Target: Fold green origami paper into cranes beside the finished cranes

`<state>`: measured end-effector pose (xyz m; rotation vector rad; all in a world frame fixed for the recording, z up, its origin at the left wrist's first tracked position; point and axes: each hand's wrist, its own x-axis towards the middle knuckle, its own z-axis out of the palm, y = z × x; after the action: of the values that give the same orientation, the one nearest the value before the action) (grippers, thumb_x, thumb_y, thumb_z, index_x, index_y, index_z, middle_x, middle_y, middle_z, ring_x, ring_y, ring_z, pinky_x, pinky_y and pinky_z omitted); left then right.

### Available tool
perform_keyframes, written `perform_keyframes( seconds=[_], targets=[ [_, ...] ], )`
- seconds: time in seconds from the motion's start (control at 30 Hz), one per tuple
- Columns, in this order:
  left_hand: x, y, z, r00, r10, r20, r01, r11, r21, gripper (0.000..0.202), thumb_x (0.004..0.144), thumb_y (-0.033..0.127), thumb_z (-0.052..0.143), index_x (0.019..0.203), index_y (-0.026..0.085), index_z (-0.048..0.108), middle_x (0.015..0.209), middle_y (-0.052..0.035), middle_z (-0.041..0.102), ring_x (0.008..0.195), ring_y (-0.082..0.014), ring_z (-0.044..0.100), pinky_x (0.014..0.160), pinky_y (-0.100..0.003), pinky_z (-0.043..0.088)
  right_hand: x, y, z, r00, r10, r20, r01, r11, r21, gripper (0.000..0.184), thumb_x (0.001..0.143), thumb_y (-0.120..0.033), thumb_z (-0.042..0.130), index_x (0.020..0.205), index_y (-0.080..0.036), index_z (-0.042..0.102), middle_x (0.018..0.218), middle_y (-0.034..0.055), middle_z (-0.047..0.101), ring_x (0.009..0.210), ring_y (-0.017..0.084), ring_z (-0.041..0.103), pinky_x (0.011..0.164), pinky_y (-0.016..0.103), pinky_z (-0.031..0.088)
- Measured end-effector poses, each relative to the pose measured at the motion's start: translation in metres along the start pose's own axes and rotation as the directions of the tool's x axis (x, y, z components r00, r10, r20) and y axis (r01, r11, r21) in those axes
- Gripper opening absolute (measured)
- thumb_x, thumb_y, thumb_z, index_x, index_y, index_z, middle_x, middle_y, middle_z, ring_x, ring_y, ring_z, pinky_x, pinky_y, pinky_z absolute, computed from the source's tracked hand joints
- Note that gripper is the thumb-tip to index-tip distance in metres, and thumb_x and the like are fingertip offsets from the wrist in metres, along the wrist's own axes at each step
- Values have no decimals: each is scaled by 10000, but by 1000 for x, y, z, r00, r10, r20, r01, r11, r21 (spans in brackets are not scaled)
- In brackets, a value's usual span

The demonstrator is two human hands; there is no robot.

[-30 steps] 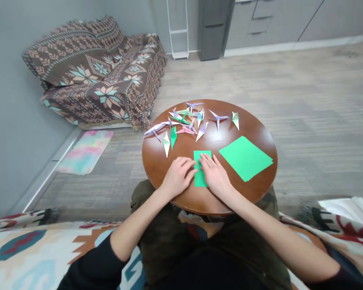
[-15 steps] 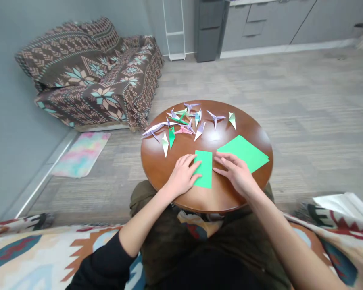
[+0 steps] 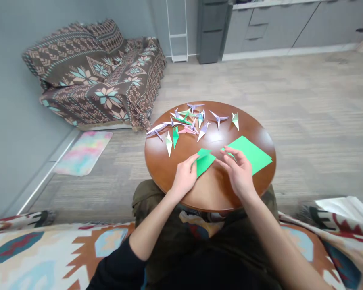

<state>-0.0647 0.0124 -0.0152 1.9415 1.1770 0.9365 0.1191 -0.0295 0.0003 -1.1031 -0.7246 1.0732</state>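
A folded green paper (image 3: pixel 205 162) is lifted a little off the round wooden table (image 3: pixel 210 193), tilted. My left hand (image 3: pixel 184 177) pinches its left edge. My right hand (image 3: pixel 238 172) hovers just to the right of it with fingers spread and nothing in them. A stack of flat green sheets (image 3: pixel 250 154) lies beyond my right hand. Several folded paper cranes (image 3: pixel 190 122) in purple, pink, green and white lie across the far half of the table.
A sofa with a patterned brown throw (image 3: pixel 99 76) stands at the back left, a pastel mat (image 3: pixel 83 152) on the floor beside it. Grey cabinets (image 3: pixel 260 24) line the far wall. A patterned blanket (image 3: pixel 48 249) covers the seat around me.
The folded green paper lay flat under both hands; now my left hand has lifted it by its edge. My right hand has come off it and moved right.
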Motion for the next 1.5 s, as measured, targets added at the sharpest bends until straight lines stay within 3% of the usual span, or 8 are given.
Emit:
perform_keyframes(
  seconds=[0.17, 0.33, 0.63, 0.83, 1.07, 1.17, 1.3, 1.5],
  targets=[
    [2, 6, -3, 993, -104, -47, 74, 901, -428, 412, 1031, 383, 528, 1334, 159, 694, 1344, -113, 739, 1284, -287, 681, 1127, -437, 528, -8, 10, 3, 998, 2, 65, 8, 987, -158, 604, 698, -387, 930, 1198, -251, 621, 1331, 121, 701, 1220, 304, 686, 1076, 519, 541],
    [-4, 6, -2, 959, -283, 5, 199, 662, -723, 473, 943, 529, 651, 1234, 166, 735, 1191, -106, 795, 1074, -279, 754, 947, -402, 604, -6, 9, 0, 985, -8, 171, 44, 977, -209, 305, 875, -455, 763, 1057, -230, 667, 986, 63, 790, 895, 246, 745, 845, 411, 607],
    [-10, -1, -33, 986, -143, 85, 165, 783, -599, 409, 882, 477, 741, 1162, 178, 739, 944, -73, 811, 780, -212, 754, 702, -300, 601, -5, -22, -34, 930, -2, 367, 118, 948, -295, 281, 900, -507, 745, 968, -237, 774, 902, 29, 781, 850, 237, 701, 819, 366, 561],
    [-13, 6, -39, 997, -60, 44, 74, 849, -523, 224, 885, 370, 741, 930, 162, 811, 955, -84, 818, 884, -230, 760, 797, -301, 594, -7, -34, -41, 876, 53, 479, 114, 943, -313, 518, 974, -664, 540, 999, -227, 817, 1029, 89, 814, 976, 293, 746, 889, 419, 585],
    [-15, 14, -49, 966, 221, 132, -165, 926, -339, 298, 952, 245, 564, 1116, 206, 810, 1162, -100, 808, 1114, -272, 755, 1028, -415, 568, -8, -35, -27, 903, 28, 428, 188, 872, -452, 267, 864, -463, 787, 970, -219, 761, 894, 49, 798, 797, 234, 742, 732, 349, 587],
    [-16, 15, -53, 938, 277, 210, -178, 901, -396, 353, 977, 312, 548, 1239, 196, 755, 1271, -130, 768, 1223, -300, 711, 1068, -433, 547, -5, -38, -25, 909, -29, 415, 260, 818, -512, 209, 893, -424, 745, 872, -216, 748, 847, 44, 786, 781, 235, 726, 742, 363, 571],
    [-11, 21, -49, 972, 236, -18, -234, 945, -229, 386, 971, 320, 660, 1339, 206, 648, 1234, -121, 763, 1137, -246, 724, 1013, -391, 558, -3, -48, -21, 890, -134, 437, 388, 727, -567, 138, 916, -351, 708, 845, -236, 735, 864, 37, 783, 821, 240, 710, 796, 379, 544],
    [3, 39, -39, 865, 501, -12, -491, 852, 183, 118, 994, 266, 655, 993, 201, 754, 929, -59, 776, 901, -204, 671, 869, -379, 503, -8, -56, -9, 759, -271, 592, 640, 479, -601, 99, 972, -265, 648, 911, -242, 722, 871, 38, 790, 774, 225, 702, 775, 375, 508]
  ],
)
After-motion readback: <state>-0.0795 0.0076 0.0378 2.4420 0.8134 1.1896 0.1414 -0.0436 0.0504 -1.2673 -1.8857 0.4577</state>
